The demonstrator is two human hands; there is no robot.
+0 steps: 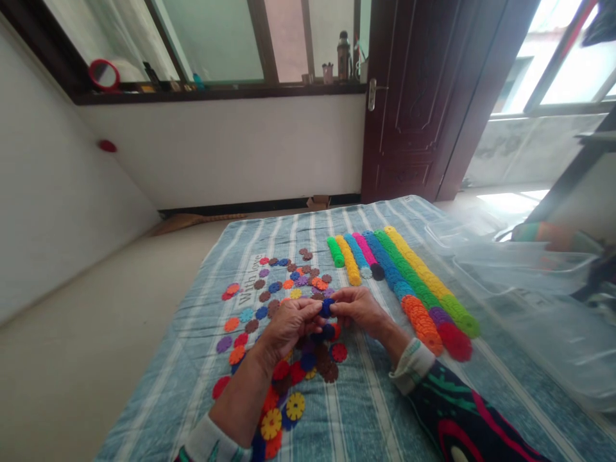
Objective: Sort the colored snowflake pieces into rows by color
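Discs: loose coloured discs (269, 308) lie scattered on the striped cloth (366, 398).
Left hand (289, 324): our fingers pinch the dark blue disc (327, 307), held above the cloth.
Right hand (359, 308): our fingers close on the same disc.
Rows: stacked rows (409, 282) lie right.
Advice: we judge that steady, aligned pressure helps.
Hidden: the disc's slots are too small to see.

One piece of writing can be read: grey lettering printed on the blue striped cloth (366, 410), beside the scattered flower-shaped discs (269, 301), runs up the fabric and seems to spell "With love", though the letters are small and skewed from this angle. The bottle (343, 56) on the windowsill shows no legible label
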